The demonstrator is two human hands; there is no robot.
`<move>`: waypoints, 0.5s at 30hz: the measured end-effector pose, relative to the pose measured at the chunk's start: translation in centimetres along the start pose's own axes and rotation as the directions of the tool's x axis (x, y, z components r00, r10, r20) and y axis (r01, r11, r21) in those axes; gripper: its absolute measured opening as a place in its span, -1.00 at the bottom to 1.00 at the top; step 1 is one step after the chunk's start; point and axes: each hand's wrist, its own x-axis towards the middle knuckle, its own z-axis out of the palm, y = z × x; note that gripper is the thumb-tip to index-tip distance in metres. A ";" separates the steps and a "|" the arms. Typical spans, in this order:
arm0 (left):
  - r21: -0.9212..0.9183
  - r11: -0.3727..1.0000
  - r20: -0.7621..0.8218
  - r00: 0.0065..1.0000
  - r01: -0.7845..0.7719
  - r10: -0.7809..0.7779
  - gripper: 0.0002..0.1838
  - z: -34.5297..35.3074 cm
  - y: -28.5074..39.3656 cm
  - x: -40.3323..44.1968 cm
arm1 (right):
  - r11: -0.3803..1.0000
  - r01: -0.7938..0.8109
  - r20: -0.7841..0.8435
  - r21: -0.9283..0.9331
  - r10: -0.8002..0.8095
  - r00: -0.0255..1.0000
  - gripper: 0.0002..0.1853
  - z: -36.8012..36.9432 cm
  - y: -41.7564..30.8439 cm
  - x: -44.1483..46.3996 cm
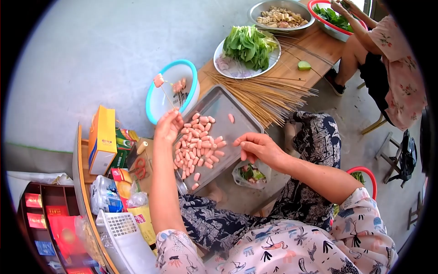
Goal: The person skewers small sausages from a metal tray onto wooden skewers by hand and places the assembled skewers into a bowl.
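Observation:
My left hand (169,126) pinches a thin skewer (167,97) with pink sausage pieces (158,80) at its upper end, beside a blue-rimmed bowl (195,84). Inside that bowl lie other loaded skewers (179,86). Over the right side of a grey metal tray (223,171) is my right hand (258,147), its thumb and index finger close together; whether anything small is between them cannot be made out. Many small pink sausages (200,146) are heaped on the tray's left part, and one lies apart (231,118). Bare bamboo skewers (264,93) spread behind the tray.
A plate (220,64) of leafy greens and a metal bowl (251,17) stand on the wooden table (315,68). Another person (401,77) sits at the right by a red-rimmed bowl (312,8). Boxes, scissors (140,169) and packages are at left; a plastic bag (251,176) is below the tray.

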 end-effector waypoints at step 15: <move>0.099 0.988 -0.276 0.957 0.122 -0.090 -0.84 0.5 -4.3 12.5 | 0.997 0.006 -0.003 0.074 -0.006 1.000 -0.79 -1.2 -1.0 -0.3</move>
